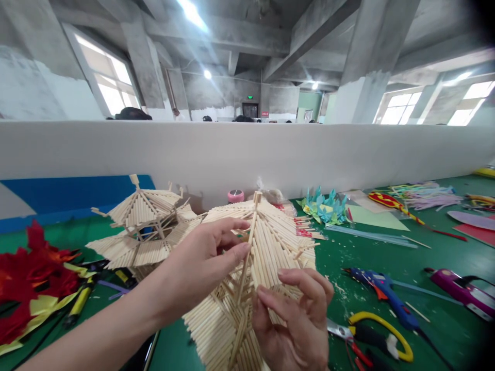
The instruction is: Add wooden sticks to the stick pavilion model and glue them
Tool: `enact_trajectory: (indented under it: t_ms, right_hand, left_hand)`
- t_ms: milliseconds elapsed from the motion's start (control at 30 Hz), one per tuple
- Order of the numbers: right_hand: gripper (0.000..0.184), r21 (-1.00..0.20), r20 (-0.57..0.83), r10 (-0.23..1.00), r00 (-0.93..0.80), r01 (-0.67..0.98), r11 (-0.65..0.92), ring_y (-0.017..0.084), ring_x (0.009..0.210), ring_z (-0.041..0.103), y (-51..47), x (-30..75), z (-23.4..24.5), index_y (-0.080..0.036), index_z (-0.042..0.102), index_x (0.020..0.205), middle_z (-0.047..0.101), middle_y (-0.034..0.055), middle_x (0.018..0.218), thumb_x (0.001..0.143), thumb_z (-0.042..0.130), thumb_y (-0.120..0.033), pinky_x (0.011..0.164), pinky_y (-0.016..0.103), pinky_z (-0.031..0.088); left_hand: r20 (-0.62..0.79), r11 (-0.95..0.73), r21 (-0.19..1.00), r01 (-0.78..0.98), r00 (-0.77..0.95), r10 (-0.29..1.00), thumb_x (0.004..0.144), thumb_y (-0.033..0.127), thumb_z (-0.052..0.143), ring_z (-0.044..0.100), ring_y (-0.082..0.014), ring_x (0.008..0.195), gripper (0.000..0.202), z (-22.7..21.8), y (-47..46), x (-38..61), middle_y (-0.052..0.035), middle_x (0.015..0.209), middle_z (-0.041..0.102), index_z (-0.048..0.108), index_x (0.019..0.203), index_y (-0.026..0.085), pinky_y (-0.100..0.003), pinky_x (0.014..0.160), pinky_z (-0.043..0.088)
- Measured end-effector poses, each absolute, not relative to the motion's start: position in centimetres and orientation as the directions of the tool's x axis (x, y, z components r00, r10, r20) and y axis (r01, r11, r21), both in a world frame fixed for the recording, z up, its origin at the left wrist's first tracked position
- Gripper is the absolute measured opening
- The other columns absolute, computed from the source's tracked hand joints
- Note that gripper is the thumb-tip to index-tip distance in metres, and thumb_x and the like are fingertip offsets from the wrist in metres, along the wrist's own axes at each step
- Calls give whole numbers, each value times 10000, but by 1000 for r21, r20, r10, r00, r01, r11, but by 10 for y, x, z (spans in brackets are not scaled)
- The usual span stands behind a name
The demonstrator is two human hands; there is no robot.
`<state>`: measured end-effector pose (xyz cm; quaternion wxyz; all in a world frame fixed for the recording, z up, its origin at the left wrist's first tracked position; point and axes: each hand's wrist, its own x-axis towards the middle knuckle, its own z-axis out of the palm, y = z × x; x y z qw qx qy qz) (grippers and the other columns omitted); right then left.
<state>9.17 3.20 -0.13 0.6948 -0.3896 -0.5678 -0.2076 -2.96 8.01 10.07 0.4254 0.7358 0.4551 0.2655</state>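
Note:
A roof-shaped model of thin wooden sticks (270, 232) is held up over the green table. My left hand (204, 257) reaches in from the left and pinches one upright stick (251, 232) on the model's ridge between thumb and fingers. My right hand (297, 319) grips the model's lower right edge from below, fingers curled round the sticks. A second stick pavilion (143, 221) stands behind it to the left.
A blue glue gun (382, 291), yellow-handled scissors (371, 335) and a purple glue gun (464, 291) lie on the green table (444, 257) at right. Red and yellow felt flower (31, 278) at left. Paper crafts (323, 206) sit near the white partition (247, 149).

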Motion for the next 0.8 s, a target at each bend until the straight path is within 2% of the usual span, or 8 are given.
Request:
enact_trajectory:
  t_ms: [267, 600, 800]
  right_hand:
    - [110, -327, 942, 152, 299, 720, 612, 202, 823, 460, 35, 87, 0, -148, 635, 661, 524, 56, 863, 642, 648, -40, 620, 366, 450]
    - [137, -344, 936, 162, 313, 711, 613, 206, 832, 470, 36, 88, -5, -171, 626, 686, 529, 53, 881, 635, 637, -44, 635, 376, 446]
    - [124, -352, 933, 173, 316, 702, 619, 199, 831, 472, 35, 89, -5, -173, 615, 683, 521, 49, 897, 650, 622, -53, 641, 371, 441]
  left_hand:
    - [-21, -181, 905, 386, 466, 885, 755, 296, 512, 515, -132, 651, 446, 98, 81, -29, -1, 752, 609, 420, 1172, 168, -281, 581, 393]
    - [4, -198, 897, 395, 441, 898, 722, 282, 545, 452, -113, 564, 451, 95, 82, -28, 46, 615, 563, 428, 1142, 166, -260, 516, 347]
    - [-36, -165, 894, 416, 434, 900, 740, 312, 522, 434, -109, 554, 461, 98, 81, -26, 43, 632, 536, 420, 1162, 157, -247, 493, 335]
